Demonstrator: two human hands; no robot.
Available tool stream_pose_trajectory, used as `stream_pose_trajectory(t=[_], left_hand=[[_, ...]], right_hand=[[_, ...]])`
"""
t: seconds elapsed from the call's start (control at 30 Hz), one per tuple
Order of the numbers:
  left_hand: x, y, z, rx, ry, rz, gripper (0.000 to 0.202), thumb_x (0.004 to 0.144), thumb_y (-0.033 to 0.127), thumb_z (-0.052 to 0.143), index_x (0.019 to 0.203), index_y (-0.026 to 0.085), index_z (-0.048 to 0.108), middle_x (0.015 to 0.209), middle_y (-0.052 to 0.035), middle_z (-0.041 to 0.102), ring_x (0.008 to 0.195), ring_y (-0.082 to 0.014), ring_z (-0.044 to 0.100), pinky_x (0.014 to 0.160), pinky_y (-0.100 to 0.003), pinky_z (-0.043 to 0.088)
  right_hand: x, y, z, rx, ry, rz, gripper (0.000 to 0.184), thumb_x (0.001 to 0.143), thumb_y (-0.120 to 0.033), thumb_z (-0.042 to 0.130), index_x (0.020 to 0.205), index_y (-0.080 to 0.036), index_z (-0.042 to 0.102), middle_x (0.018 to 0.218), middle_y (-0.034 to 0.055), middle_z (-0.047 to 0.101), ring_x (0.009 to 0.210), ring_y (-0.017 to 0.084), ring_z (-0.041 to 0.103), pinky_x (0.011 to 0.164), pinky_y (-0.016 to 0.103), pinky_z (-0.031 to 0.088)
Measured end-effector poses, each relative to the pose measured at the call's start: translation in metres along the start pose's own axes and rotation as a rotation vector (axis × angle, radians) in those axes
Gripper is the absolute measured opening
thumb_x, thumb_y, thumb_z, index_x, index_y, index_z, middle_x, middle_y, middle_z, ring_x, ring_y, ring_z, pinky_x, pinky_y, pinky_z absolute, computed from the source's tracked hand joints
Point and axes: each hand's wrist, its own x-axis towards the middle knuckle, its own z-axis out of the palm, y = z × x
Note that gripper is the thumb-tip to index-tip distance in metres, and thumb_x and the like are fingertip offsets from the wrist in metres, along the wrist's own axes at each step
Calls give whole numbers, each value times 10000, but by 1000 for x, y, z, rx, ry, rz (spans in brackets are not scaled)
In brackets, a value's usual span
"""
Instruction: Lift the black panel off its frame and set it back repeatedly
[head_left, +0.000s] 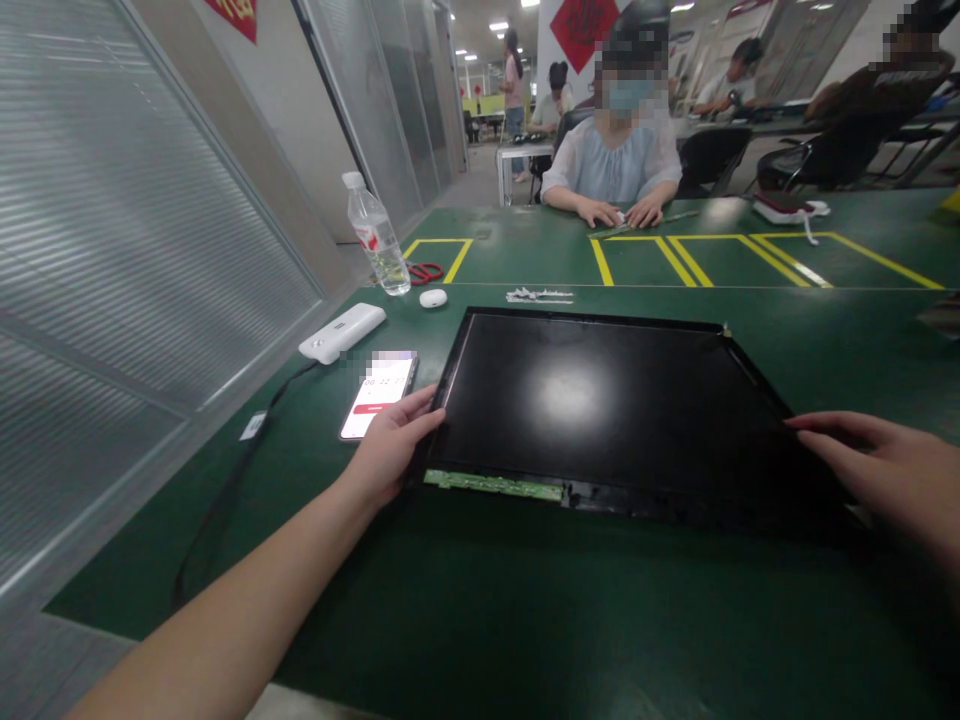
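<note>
A black LCD screen panel point(645, 400) lies face up before me, a glare spot on its glossy face. Along its near left edge runs a strip of green circuit board point(495, 486). My left hand point(394, 440) grips the panel's left edge, thumb on top and fingers partly hidden beside the frame. On the opposite side, my right hand point(877, 460) pinches the right edge between thumb and fingers. Just left of my left hand, a phone point(379, 395) with a lit screen rests on the table.
On the green table point(570, 590) stand a water bottle point(377, 235), a white power bank point(343, 332) with a dark cable, a small white case point(433, 298), red-handled scissors point(426, 273) and thin white scraps point(538, 296). Across the table sits a masked person point(619, 150), both hands on a thin strip.
</note>
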Motion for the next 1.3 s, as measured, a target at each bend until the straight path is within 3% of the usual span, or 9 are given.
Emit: stream_pose_trajectory(t=[0.23, 0.47, 0.63, 0.8, 0.97, 1.17, 1.3], left_hand=[[3, -8, -2, -72, 6, 50, 554, 841, 2, 736, 1380, 131, 721, 1056, -112, 866, 869, -238, 842, 682, -262, 683], [-3, -6, 2, -117, 34, 38, 587, 884, 54, 721, 1462, 151, 680, 951, -95, 868, 770, -232, 834, 602, -256, 654], [-10, 2, 11, -163, 77, -13, 540, 982, 20, 581, 1505, 146, 636, 772, -52, 836, 597, -177, 786, 528, -216, 606], [-7, 2, 9, -198, 39, -31, 557, 990, 17, 577, 1531, 148, 602, 687, -28, 799, 512, -170, 747, 495, -221, 600], [-2, -3, 3, -186, -3, -22, 727, 937, 21, 660, 1614, 233, 501, 759, -20, 824, 550, -191, 771, 525, -244, 622], [3, -8, -5, -132, -93, -7, 864, 827, 35, 789, 1614, 242, 499, 986, -65, 863, 649, -211, 805, 546, -255, 626], [2, -7, -5, -88, -124, -7, 697, 842, 93, 822, 1502, 202, 627, 1034, -87, 862, 710, -220, 817, 571, -264, 634]], right_hand=[[1, 3, -2, 18, -20, 1, 460, 564, -593, 568, 870, -316, 770, 628, 44, 692, 659, 350, 684, 697, 483, 510], [10, 15, 2, 32, 3, -56, 441, 555, -632, 590, 815, -337, 789, 646, 33, 725, 586, 349, 679, 608, 489, 515], [5, 9, 0, 35, -10, -45, 492, 535, -638, 557, 837, -320, 780, 720, 60, 742, 676, 358, 692, 666, 500, 517], [7, 11, 2, 35, -21, -6, 492, 524, -625, 561, 846, -317, 772, 708, 58, 727, 677, 351, 682, 687, 500, 509], [13, 17, 5, 51, 1, -49, 439, 559, -640, 579, 805, -337, 780, 690, 45, 732, 652, 355, 683, 654, 504, 512], [14, 17, 3, 47, -12, -79, 418, 566, -628, 587, 796, -345, 790, 704, 54, 750, 659, 360, 699, 632, 500, 521], [14, 17, 6, 39, 3, -75, 399, 569, -617, 581, 785, -342, 773, 673, 52, 721, 646, 348, 684, 620, 484, 508]])
